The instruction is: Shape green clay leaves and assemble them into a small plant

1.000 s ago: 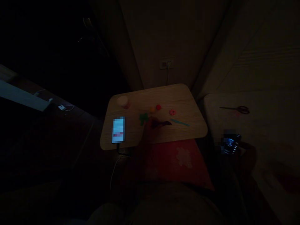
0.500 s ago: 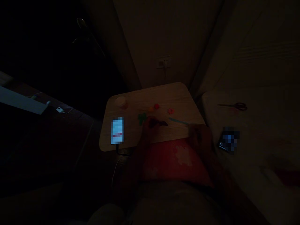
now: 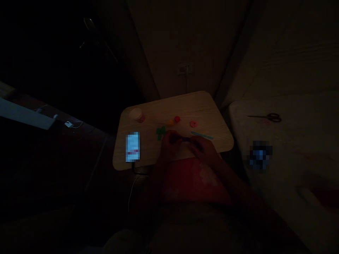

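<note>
In dim light, my left hand (image 3: pixel 169 143) is closed on a dark, purplish strip (image 3: pixel 185 139) over the small wooden table (image 3: pixel 145 155). My right hand (image 3: pixel 203 148) has its fingers closed at the strip's right end. Left of my left hand lies a green piece (image 3: pixel 160 132), its exact kind unclear. Beyond the hands are a red round piece (image 3: pixel 177 119), an orange piece (image 3: pixel 171 122) and a pink ring-shaped piece (image 3: pixel 193 124). Just past my right hand rests a light-blue stick (image 3: pixel 202 135).
A pale cup-like tub (image 3: pixel 137 115) stands at the table's back left. A lit phone (image 3: pixel 132 146) sits at the left, a cable below it. To the right, scissors (image 3: pixel 266 117) and a blurred dark device (image 3: pixel 260 155) lie on a pale surface. A wall socket (image 3: pixel 184 68) is behind.
My right hand has moved left from the table's right edge to the dark strip, leaving the light-blue stick lying on the table. My left hand has stayed nearly in place.
</note>
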